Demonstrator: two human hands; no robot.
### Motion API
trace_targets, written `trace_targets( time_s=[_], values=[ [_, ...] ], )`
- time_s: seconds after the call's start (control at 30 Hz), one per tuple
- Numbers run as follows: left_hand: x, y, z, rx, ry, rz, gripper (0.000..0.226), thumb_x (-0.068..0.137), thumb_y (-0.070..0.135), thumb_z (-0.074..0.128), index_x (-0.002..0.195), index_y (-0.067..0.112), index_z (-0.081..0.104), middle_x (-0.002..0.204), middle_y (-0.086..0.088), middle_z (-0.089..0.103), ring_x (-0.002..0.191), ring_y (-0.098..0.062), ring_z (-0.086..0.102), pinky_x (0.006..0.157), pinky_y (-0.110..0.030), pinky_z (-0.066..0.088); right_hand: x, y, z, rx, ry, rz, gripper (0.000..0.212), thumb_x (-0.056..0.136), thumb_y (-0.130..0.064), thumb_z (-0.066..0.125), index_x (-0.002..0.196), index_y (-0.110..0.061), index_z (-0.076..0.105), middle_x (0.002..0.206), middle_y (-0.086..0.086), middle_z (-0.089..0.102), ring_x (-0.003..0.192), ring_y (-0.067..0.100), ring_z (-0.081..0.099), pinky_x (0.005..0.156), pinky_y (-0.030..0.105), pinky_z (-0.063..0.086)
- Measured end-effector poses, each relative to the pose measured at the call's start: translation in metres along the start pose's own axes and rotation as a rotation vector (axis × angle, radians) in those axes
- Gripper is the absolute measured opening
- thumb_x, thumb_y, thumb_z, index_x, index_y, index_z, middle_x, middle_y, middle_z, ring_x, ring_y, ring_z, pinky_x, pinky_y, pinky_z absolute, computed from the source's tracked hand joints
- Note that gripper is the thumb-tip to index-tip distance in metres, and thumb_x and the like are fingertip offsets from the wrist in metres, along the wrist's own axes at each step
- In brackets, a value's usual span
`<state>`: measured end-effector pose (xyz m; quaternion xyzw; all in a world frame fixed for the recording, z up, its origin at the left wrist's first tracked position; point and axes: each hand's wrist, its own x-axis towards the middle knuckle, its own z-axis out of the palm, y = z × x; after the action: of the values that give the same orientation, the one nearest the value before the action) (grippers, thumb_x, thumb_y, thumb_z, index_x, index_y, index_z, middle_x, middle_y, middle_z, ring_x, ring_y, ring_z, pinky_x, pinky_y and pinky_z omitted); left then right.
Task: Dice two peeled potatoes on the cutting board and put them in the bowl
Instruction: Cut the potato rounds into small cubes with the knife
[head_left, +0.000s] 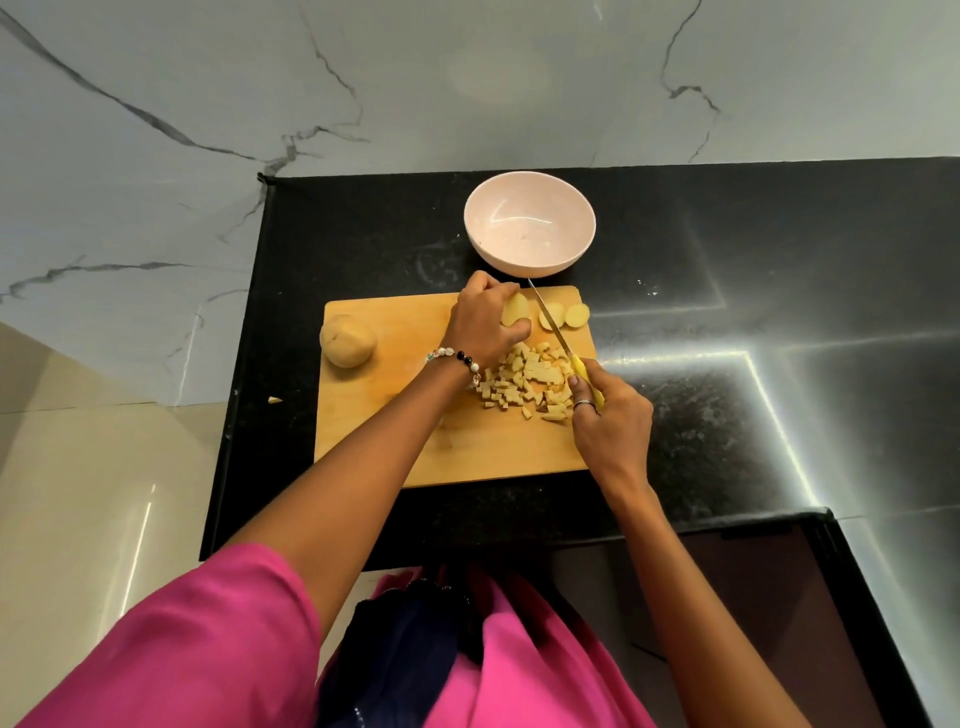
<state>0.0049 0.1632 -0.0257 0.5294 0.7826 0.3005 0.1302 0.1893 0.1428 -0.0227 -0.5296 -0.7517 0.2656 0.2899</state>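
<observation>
On the wooden cutting board (395, 431) my left hand (483, 322) grips a partly cut peeled potato piece (515, 309) near the far edge. My right hand (610, 415) holds a yellow-handled knife (553, 327), its blade slanting down just right of that piece. Two round potato slices (566, 315) lie beyond the blade. A heap of diced potato (524, 382) sits between my hands. A whole peeled potato (347, 340) rests at the board's left end. The pink bowl (530, 228) stands behind the board with nothing in it.
The board lies on a black stone counter (727, 389) whose left edge drops to a pale floor. A stray potato bit (274, 399) sits on the counter left of the board. A marble wall rises behind the bowl.
</observation>
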Motion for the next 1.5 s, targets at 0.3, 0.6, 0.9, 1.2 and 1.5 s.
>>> trace_targets(
  time_s=[0.3, 0.6, 0.9, 1.2, 1.5],
  values=[
    [-0.002, 0.001, -0.012, -0.211, 0.125, -0.142, 0.05, 0.078, 0.03, 0.071, 0.123, 0.01, 0.061, 0.115, -0.009, 0.057, 0.093, -0.019, 0.06, 0.081, -0.03, 0.053, -0.011, 0.004, -0.002, 0.002, 0.001, 0.054, 0.038, 0.095, -0.024, 0.056, 0.129, -0.009, 0.057, 0.104, 0.013, 0.071, 0.084, 0.03, 0.066, 0.073, 0.041, 0.053],
    [-0.067, -0.029, -0.036, -0.053, 0.171, -0.212, 0.054, 0.081, 0.033, 0.069, 0.127, 0.009, 0.058, 0.111, -0.01, 0.058, 0.097, -0.02, 0.055, 0.079, -0.024, 0.044, -0.029, -0.028, 0.014, 0.042, -0.068, -0.048, 0.019, 0.097, -0.017, 0.05, 0.094, -0.003, 0.062, 0.065, 0.005, 0.059, 0.053, 0.017, 0.05, 0.049, 0.029, 0.034],
    [-0.1, -0.058, -0.037, 0.116, 0.036, -0.186, 0.065, 0.078, 0.041, 0.072, 0.134, 0.015, 0.052, 0.122, -0.005, 0.054, 0.112, -0.023, 0.042, 0.096, -0.032, 0.035, -0.062, -0.06, 0.039, -0.328, -0.411, -0.176, 0.034, 0.1, -0.028, 0.032, 0.128, -0.009, 0.037, 0.087, 0.018, 0.065, 0.079, 0.04, 0.061, 0.059, 0.038, 0.035],
    [-0.104, -0.062, -0.033, -0.031, 0.096, -0.204, 0.06, 0.079, 0.03, 0.071, 0.135, 0.024, 0.05, 0.127, 0.001, 0.061, 0.114, -0.023, 0.045, 0.095, -0.039, 0.039, -0.059, -0.057, 0.042, -0.474, -0.452, -0.226, 0.052, 0.099, -0.03, 0.032, 0.149, -0.022, 0.022, 0.086, 0.014, 0.065, 0.076, 0.036, 0.061, 0.059, 0.038, 0.041],
    [-0.106, -0.065, -0.03, -0.142, 0.149, -0.23, 0.062, 0.073, 0.034, 0.07, 0.132, 0.028, 0.053, 0.119, 0.005, 0.065, 0.111, -0.019, 0.046, 0.094, -0.044, 0.042, -0.067, -0.064, 0.044, -0.599, -0.459, -0.249, 0.056, 0.099, -0.028, 0.031, 0.151, -0.019, 0.013, 0.095, 0.012, 0.064, 0.081, 0.034, 0.061, 0.057, 0.033, 0.034]
  ],
)
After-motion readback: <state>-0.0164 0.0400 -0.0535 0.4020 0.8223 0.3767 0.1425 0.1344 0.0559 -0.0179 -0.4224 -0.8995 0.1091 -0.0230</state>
